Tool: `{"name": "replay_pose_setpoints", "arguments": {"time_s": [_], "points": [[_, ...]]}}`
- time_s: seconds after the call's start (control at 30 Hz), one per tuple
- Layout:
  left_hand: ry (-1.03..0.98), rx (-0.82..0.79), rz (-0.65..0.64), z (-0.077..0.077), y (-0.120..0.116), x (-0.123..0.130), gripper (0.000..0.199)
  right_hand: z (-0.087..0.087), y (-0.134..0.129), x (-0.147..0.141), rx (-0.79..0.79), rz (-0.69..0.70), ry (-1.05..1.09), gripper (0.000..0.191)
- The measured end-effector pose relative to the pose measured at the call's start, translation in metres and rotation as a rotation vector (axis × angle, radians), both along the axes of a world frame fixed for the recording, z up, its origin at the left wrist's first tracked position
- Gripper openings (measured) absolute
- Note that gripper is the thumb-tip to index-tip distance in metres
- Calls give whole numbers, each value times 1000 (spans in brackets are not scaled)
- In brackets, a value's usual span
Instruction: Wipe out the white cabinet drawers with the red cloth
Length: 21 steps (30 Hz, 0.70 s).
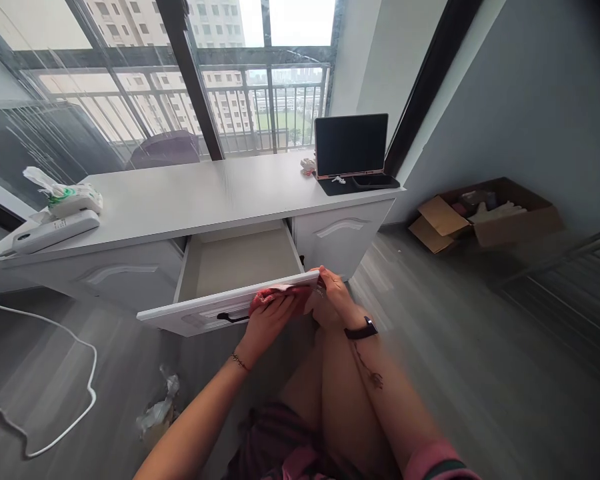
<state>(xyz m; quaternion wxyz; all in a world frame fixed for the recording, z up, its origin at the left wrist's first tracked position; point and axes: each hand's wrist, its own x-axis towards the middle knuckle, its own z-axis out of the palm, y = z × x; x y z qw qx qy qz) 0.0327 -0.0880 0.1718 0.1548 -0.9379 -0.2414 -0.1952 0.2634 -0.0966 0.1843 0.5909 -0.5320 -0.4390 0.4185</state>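
A white drawer [240,257] is pulled out of the white cabinet, its inside bare. My left hand [271,321] presses a red cloth [300,299] against the drawer's front panel, just right of the black handle [231,318]. The fingers lie closed over the bunched cloth. At the right end of the panel, my right hand [336,293] grips the edge of the drawer front, fingertips at its top corner.
On the cabinet top [200,193] are a power strip [57,230] and tissue pack [75,200] at left, a tablet [351,145] at right. An open cardboard box [520,223] sits on the floor at right. A white cable [87,340] and plastic bag [157,410] lie at left.
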Motion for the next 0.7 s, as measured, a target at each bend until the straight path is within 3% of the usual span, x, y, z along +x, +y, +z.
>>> {"name": "replay_pose_setpoints", "arguments": {"time_s": [0.1,0.17,0.23,0.33,0.43,0.53,0.63,0.7], "points": [[-184,115,69,6,3,-36,55,0,0,0,3,-10,-12,67],[-313,130,133,1,6,-66,58,0,-1,0,0,-12,-19,67],[-417,55,208,-12,9,-100,59,0,-2,0,-1,-15,-30,67],[-491,-119,433,-39,12,-149,46,1,-2,1,-6,-8,-36,67],[-608,-204,602,-58,9,-178,39,2,-2,1,-7,-2,-38,66],[-794,-244,663,-63,-1,-176,58,4,-3,1,-11,-8,-44,64],[-958,-338,758,-65,-14,-150,90,6,-4,1,-28,-10,-40,63],[-1044,-428,817,-68,-19,-127,97,7,-5,1,-37,-9,-42,63]]}}
